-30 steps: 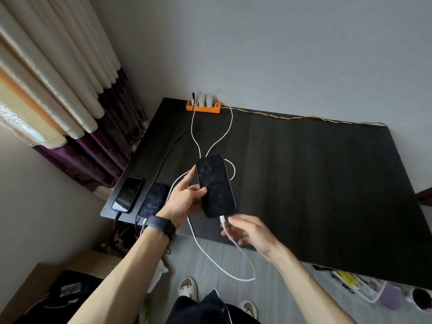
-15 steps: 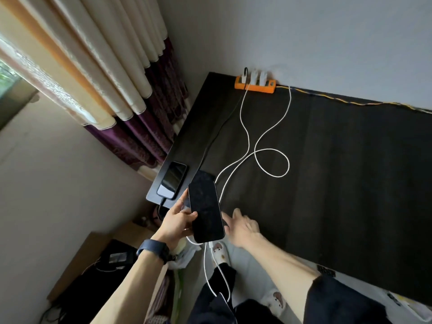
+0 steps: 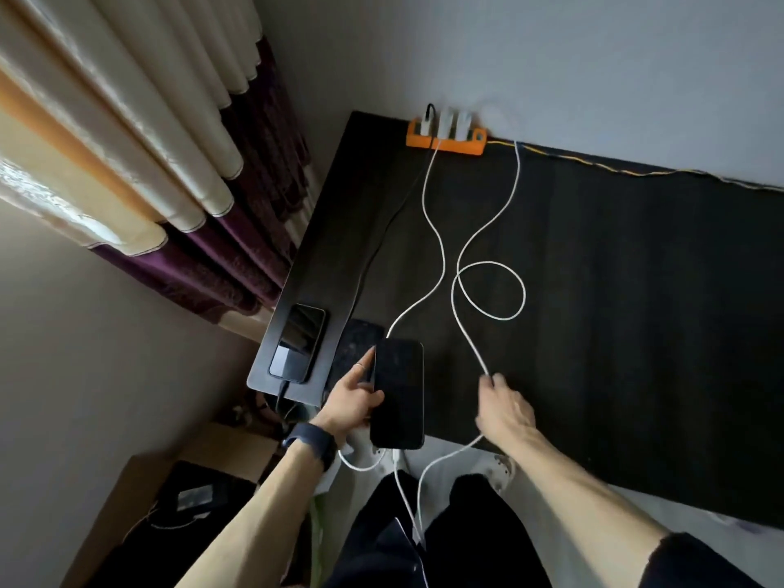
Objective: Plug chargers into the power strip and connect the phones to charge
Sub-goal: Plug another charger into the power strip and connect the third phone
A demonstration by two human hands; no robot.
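My left hand (image 3: 354,401) holds a black phone (image 3: 399,392) over the table's near edge, screen up, with a white cable plugged into its bottom end. My right hand (image 3: 505,411) grips a second white cable (image 3: 471,337) that loops across the table. An orange power strip (image 3: 445,140) lies at the table's far edge by the wall, with three chargers standing in it. Two more phones lie at the near left corner: one with a glossy screen (image 3: 299,341) with a dark cable in it, and a dark one (image 3: 354,348) beside it.
The dark table (image 3: 636,311) reaches far to the right. A yellow cord (image 3: 636,171) runs along the wall from the strip. Curtains (image 3: 148,142) hang at the left. A cardboard box (image 3: 169,494) sits on the floor, lower left.
My left hand has brought the plugged-in phone down toward the table beside the other two. My right hand left that phone's cable and took hold of the second white cable. The view shifted.
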